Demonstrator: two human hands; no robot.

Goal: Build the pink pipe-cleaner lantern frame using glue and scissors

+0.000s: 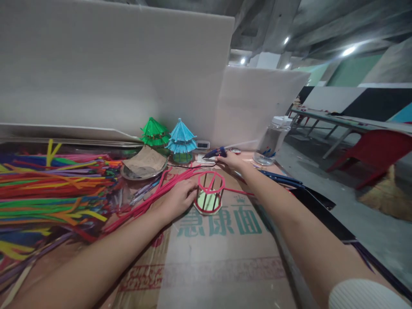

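Note:
A small round frame of pink and dark pipe cleaners [210, 195] stands on the cardboard, with a pink ring on top, dark uprights and a pale green base edged in red. My left hand [180, 196] is at its left side, fingers curled and closed at its edge; the exact fingertip contact is partly hidden. Beyond the frame, my right hand [234, 161] is closed round a dark blue glue gun [216, 152], whose nozzle points left above a small white pad [206, 159]. A pink strip [238, 191] extends from the frame towards my right forearm.
Pink pipe cleaners [151, 194] lie left of my left hand, beside piles of coloured ones [58, 184]. Behind stand green [154, 132] and blue [181, 137] roofed models and a bowl [141, 175] with brown card on it. A clear bottle [272, 139] stands right.

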